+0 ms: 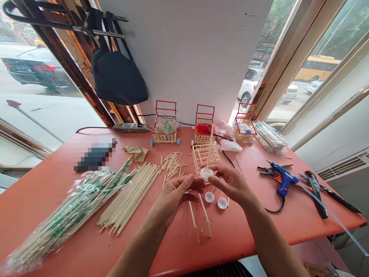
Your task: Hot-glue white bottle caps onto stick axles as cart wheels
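My left hand (176, 192) and my right hand (230, 181) meet above the red table (57, 184), both pinching a white bottle cap (206, 173) that has a thin wooden stick (210, 148) standing upright from it. Two more white caps (209, 197) (222, 202) lie on the table just under my hands. Two loose sticks (200, 217) lie toward the front edge. A small unpainted stick-built cart frame (203, 154) sits right behind the cap.
Bare chopsticks (129, 198) and wrapped chopsticks (72, 211) lie at left, cut stick pieces (172, 161) in the middle. Three red-handled stick carts (165, 127) (204, 129) (244, 125) line the back. A blue glue gun (282, 179), pliers (266, 169) and a cutter (315, 190) lie at right.
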Tool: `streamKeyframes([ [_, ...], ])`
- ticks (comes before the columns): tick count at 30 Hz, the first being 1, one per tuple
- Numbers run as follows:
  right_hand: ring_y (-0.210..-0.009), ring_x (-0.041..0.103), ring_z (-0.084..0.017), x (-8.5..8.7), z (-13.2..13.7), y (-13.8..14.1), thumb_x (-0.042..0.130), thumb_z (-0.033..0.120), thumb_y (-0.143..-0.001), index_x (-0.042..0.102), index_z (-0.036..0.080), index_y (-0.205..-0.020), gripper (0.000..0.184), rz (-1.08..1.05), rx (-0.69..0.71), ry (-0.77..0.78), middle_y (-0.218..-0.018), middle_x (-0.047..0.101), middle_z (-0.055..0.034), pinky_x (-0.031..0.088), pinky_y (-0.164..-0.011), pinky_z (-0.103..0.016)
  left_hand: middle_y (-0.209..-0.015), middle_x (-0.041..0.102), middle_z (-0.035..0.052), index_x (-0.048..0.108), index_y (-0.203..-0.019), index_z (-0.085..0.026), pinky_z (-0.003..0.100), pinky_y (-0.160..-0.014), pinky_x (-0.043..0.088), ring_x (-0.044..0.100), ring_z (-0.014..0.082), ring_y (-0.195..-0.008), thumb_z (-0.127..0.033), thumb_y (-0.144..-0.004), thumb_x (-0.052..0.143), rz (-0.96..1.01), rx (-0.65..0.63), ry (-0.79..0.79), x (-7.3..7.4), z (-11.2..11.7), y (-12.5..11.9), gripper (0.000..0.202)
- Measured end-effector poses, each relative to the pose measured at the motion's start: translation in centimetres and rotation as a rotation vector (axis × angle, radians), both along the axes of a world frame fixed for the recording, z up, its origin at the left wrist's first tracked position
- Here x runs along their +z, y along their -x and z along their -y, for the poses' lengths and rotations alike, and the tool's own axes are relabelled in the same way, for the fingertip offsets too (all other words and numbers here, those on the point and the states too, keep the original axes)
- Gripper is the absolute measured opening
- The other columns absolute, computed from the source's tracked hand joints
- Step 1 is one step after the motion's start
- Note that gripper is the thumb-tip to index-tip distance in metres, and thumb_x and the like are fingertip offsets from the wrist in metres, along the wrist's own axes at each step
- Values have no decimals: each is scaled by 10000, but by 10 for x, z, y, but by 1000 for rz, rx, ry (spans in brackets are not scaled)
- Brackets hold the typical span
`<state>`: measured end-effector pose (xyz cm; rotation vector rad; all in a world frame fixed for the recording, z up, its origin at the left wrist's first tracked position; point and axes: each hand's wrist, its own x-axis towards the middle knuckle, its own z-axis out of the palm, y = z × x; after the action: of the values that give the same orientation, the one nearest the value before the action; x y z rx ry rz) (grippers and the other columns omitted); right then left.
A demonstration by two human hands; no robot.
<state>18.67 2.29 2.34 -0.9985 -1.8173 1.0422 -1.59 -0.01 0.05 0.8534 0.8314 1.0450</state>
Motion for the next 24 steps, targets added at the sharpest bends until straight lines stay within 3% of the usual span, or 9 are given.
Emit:
streamKeyframes([
  [4,-977,702,-222,17,0,-12,683,556,-944,777,208,-1141,410,-107,57,169,-1034,775,-68,551,-876,-340,-889,799,120,836,-875,-157,265,-634,573,711,204,-777,-562,-776,827,-30,-17,-22,-3,0,0,417],
  [10,-714,573,-146,45,2,-16,698,628,-905,804,211,-1114,479,-180,84,202,-957,743,-61,499,-653,-280,-876,801,97,829,-892,-165,262,-688,576,718,196,-807,-478,-790,842,-112,22,-120,-5,2,-2,329],
  [14,-718,595,-153,50,0,-11,688,658,-893,807,198,-1065,506,-200,135,219,-986,759,-93,516,-641,-290,-830,798,77,826,-877,-164,280,-691,559,687,175,-701,-438,-753,871,-152,121,-196,-4,5,-8,304],
  [19,-941,683,-206,51,-3,-2,663,665,-905,795,205,-1081,509,-228,187,236,-1071,766,-121,542,-667,-285,-742,782,41,830,-842,-187,246,-600,500,661,162,-641,-428,-738,879,-236,264,-237,2,10,-11,267],
  [24,-843,675,-175,57,-1,0,677,628,-919,787,207,-1108,474,-170,177,144,-970,753,-67,553,-710,-294,-824,802,76,836,-819,-177,263,-679,557,688,172,-718,-518,-746,861,-115,194,-213,7,9,-10,349],
])
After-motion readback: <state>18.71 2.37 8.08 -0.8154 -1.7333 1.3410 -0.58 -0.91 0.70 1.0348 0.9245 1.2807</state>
